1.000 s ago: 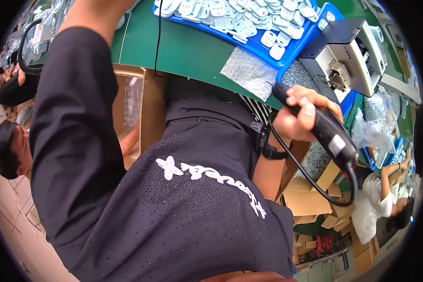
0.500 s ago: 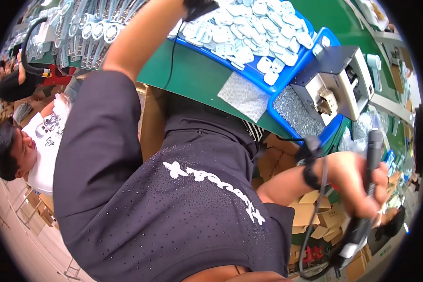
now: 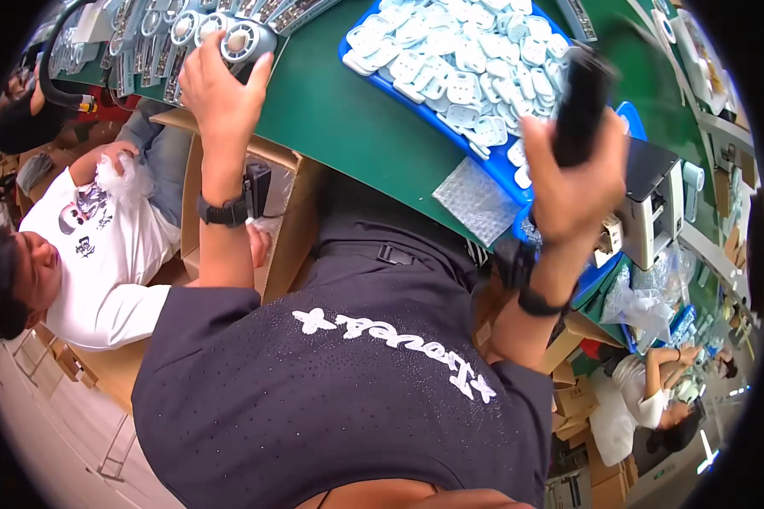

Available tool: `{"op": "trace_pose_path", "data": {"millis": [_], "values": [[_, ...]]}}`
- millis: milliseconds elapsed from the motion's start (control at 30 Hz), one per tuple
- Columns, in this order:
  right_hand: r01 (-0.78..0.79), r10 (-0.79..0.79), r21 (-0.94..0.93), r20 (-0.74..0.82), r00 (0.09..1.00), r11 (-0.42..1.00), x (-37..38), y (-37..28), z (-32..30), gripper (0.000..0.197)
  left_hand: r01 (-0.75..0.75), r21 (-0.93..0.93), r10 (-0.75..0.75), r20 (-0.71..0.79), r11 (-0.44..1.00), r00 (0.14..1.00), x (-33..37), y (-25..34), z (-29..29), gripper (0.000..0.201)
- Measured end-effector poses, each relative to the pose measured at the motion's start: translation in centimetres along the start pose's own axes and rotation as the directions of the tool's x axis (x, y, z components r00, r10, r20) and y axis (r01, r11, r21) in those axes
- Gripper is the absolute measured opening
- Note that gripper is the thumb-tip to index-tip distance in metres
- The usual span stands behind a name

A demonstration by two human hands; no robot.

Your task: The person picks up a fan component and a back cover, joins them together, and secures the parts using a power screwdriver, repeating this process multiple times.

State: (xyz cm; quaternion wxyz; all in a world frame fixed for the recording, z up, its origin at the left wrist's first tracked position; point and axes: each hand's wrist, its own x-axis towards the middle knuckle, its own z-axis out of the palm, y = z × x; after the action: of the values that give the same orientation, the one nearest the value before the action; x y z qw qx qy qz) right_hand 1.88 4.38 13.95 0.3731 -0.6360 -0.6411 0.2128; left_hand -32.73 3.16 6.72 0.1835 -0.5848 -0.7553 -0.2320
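My left hand (image 3: 223, 92) is at the near edge of a row of light-blue housings (image 3: 176, 59), each with a round end. Its fingers and thumb are on the round end of the nearest light-blue housing (image 3: 248, 41), which has a pale disc in its middle. My right hand (image 3: 575, 182) is wrapped around a black electric screwdriver (image 3: 582, 106), held raised in front of the blue tray and blurred at its upper end. Many flat pale-blue plastic covers (image 3: 458, 64) are heaped in the blue tray (image 3: 416, 106).
On the green table (image 3: 331, 127) lies a sheet of bubble wrap (image 3: 475, 202). A metal-and-black machine (image 3: 654, 212) stands right of the tray. An open cardboard box (image 3: 293, 254) is below the left table edge. A person in a white shirt (image 3: 102, 246) sits at the left.
My left hand has come from above the tray to the housings at the left. My right hand has raised the electric screwdriver from the lower right to in front of the tray.
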Motion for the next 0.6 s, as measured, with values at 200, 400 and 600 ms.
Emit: {"op": "trace_pose_path", "data": {"millis": [200, 400, 600], "values": [[0.061, 0.008, -0.261, 0.255, 0.967, 0.963, 2.3, 1.4, 7.8, 0.055, -0.048, 0.038, 0.042, 0.138, 0.998, 0.990, -1.7, -6.3, 1.0, 0.060], [0.025, 0.003, -0.092, 0.289, 0.957, 0.995, 3.0, 2.4, 6.4, 0.055, 0.040, -0.262, 0.012, 0.197, 0.964, 0.980, -1.6, -7.7, -1.7, 0.054], [-0.218, 0.122, 0.324, 0.293, 0.948, 0.921, -0.4, 2.2, -1.4, 0.059, -0.014, -0.791, 0.049, 0.021, 0.612, 0.999, -3.6, -1.2, -5.3, 0.042]]}}
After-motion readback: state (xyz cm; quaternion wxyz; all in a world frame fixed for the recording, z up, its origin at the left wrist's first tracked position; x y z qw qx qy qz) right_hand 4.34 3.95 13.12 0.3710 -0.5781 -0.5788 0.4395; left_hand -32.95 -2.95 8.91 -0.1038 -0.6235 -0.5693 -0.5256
